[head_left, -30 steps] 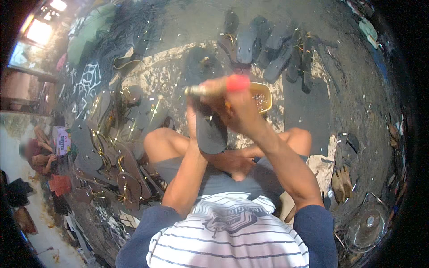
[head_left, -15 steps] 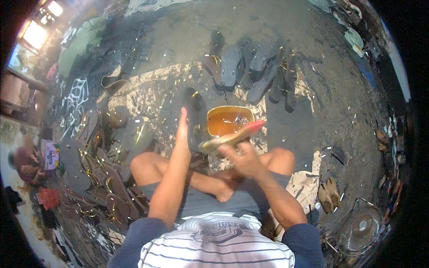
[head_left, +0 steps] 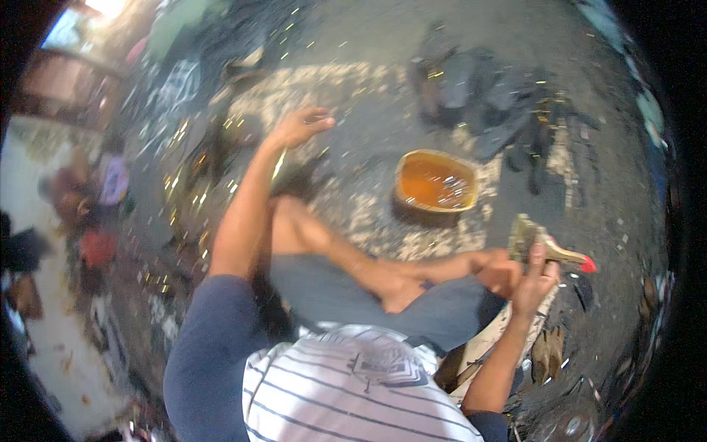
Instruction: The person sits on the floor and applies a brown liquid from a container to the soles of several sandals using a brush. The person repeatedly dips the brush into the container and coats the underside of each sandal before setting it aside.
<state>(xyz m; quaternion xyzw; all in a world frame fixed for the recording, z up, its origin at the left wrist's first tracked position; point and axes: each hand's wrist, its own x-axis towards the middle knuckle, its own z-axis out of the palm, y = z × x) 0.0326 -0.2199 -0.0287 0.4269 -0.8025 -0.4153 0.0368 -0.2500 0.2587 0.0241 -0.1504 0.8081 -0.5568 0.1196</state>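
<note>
My right hand [head_left: 532,283] is closed round a flat paintbrush [head_left: 561,255] with a red-tipped handle, held out over my right knee, its bristles pointing away from me. My left hand [head_left: 300,127] reaches forward above the dark floor mat, fingers stretched to the right and nothing seen in them. Between the hands, nearer the middle, stands a yellowish tub [head_left: 436,210] of amber liquid, likely glue. Motion blur softens what lies beneath my left hand.
Dark sandals or soles [head_left: 479,88] stand in a group beyond the tub. Brown sandals with gold-coloured bits [head_left: 199,173] are heaped at my left. A red object [head_left: 98,247] lies farther left, and a round metal fan-like object [head_left: 573,426] is at lower right.
The brush has moved right, away from the tub. My left hand has gone forward, and the dark sole that stood upright against it is no longer there. The whole view has swung left.
</note>
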